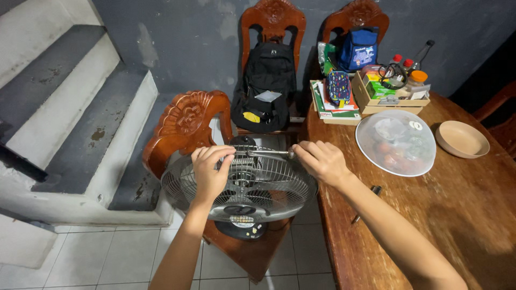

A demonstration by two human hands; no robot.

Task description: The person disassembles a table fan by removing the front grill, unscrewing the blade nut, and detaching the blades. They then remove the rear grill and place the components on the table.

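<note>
Fingers of the left hand (210, 171) curl over the top rim of a round wire fan (239, 188), pinching the grille where a thin metal rod (264, 153) meets it; those of the right hand (321, 160) close around the rod's other end. That rod lies level, its long axis running left to right across the fan's top. The fan stands on the seat of a carved wooden chair (185, 126), its chromed grille tilted up toward the camera. Far behind, a black fabric backpack (267, 80) sits on another carved chair. To the right, on the worn wooden table (473, 215), a cardboard box (395, 88) holds bottles and jars, a translucent domed cover (396, 142) shelters food, and a shallow tan bowl (462, 138) looks empty.
</note>
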